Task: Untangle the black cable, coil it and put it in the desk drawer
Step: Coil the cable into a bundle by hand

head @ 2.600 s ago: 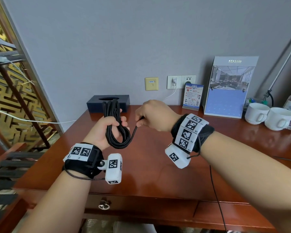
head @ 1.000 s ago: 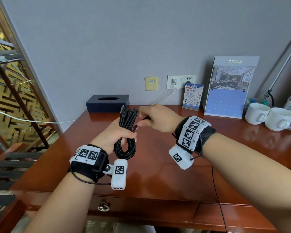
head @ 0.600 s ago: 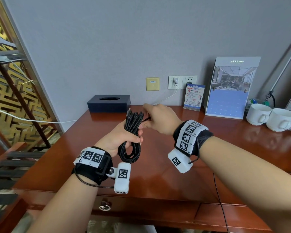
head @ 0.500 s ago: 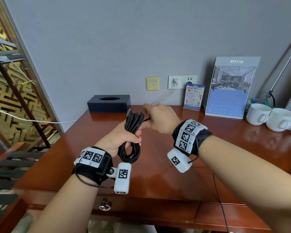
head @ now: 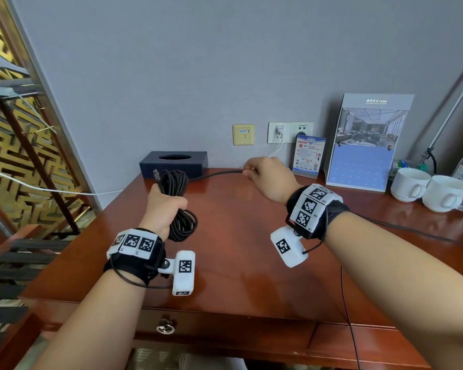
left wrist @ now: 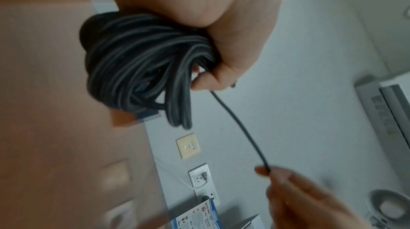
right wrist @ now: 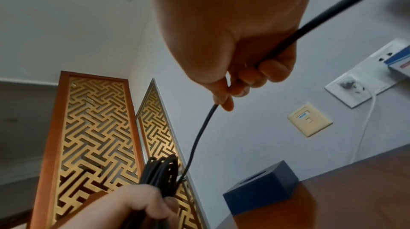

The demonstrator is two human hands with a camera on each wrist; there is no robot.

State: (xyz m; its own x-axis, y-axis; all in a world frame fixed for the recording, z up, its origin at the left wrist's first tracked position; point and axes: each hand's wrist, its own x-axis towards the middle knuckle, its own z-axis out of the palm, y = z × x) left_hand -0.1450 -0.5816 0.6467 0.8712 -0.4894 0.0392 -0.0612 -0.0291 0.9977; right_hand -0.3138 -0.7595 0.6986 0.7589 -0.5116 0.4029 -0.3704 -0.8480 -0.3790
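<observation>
My left hand (head: pixel 166 206) grips a bundle of black cable (head: pixel 181 222) loops above the wooden desk (head: pixel 238 263); the coil (left wrist: pixel 142 68) fills the left wrist view. A single loose strand (head: pixel 214 173) runs from the bundle's top rightwards to my right hand (head: pixel 265 174), which pinches it between thumb and fingers (right wrist: pixel 224 101). The strand (right wrist: pixel 199 136) hangs slack toward the coil (right wrist: pixel 162 171). A plug end (head: pixel 157 174) sticks up from the bundle. The desk drawer (head: pixel 225 327), with a ring pull (head: pixel 165 328), is closed below the front edge.
A dark tissue box (head: pixel 175 162) stands at the back left by the wall. A brochure stand (head: pixel 366 142), a small card (head: pixel 309 156), two white cups (head: pixel 430 188) and a bottle line the back right. A thin black wire (head: pixel 401 228) lies on the desk's right side.
My right hand has moved right, away from the bundle, drawing out a length of loose strand. The left hand with the coil has shifted slightly left.
</observation>
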